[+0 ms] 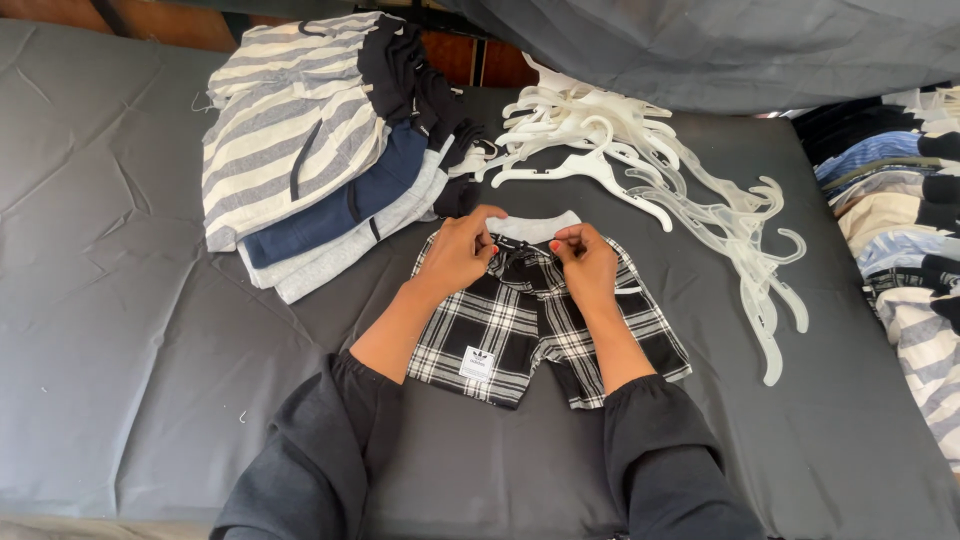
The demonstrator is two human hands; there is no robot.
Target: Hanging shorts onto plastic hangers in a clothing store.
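A small pair of black-and-white plaid shorts lies flat on the dark grey cloth, its grey waistband at the far end. A white square label sits on the left leg. My left hand and my right hand rest on the waist area, both pinching the black drawstring stretched between them just below the waistband. Black sleeves cover both of my forearms.
A fanned stack of folded shorts, striped, navy, grey and black, lies at the far left. A heap of white plastic hangers spreads to the right of the plaid shorts. More folded striped clothes are stacked at the right edge. Grey fabric hangs at the back.
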